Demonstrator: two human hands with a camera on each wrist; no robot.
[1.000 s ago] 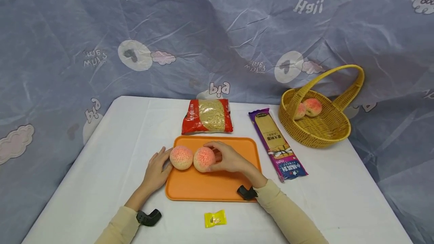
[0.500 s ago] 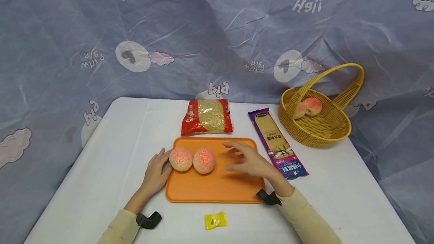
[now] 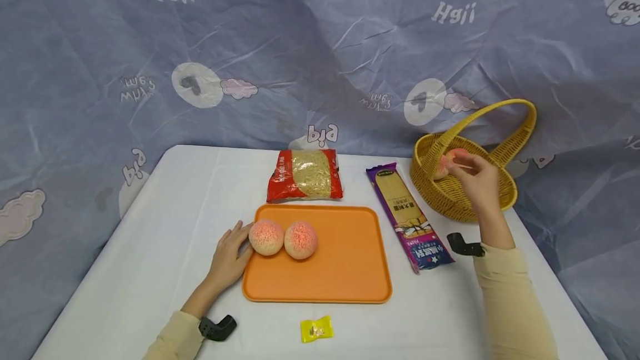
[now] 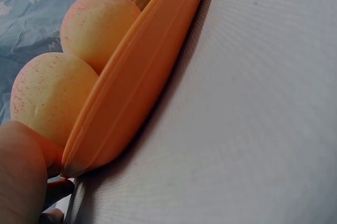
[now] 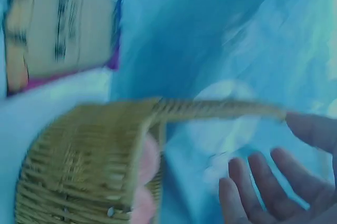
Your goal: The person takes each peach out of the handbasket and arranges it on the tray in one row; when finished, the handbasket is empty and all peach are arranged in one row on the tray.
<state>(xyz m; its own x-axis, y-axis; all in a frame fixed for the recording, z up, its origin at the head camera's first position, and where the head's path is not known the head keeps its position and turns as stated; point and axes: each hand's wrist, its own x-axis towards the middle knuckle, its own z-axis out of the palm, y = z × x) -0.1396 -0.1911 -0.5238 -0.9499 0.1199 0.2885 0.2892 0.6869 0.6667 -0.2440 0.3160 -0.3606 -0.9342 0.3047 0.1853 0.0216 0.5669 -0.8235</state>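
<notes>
The right hand [image 3: 479, 183], fingers spread, has swung from the tray [image 3: 345, 274] to the basket [image 3: 434, 192] at its 2 o'clock, seemingly turning work to the basket peaches [image 3: 442, 168], while the left hand [image 3: 229, 255], fingers loosely extended, rests beside the tray peaches [image 3: 301, 240] at 10 o'clock.

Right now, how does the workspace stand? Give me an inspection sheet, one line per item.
Surface: white-covered table.
Job's things: two peaches side by side on an orange tray; two more peaches, partly hidden, in a yellow basket.
Clutter: red bag behind the tray, purple pasta pack between tray and basket, small yellow packet in front.
Hands: left hand touches the tray's left edge; right hand is over the basket, holding nothing.
Cables: nothing seen.
Surroundings: blue-grey printed cloth behind the table.
</notes>
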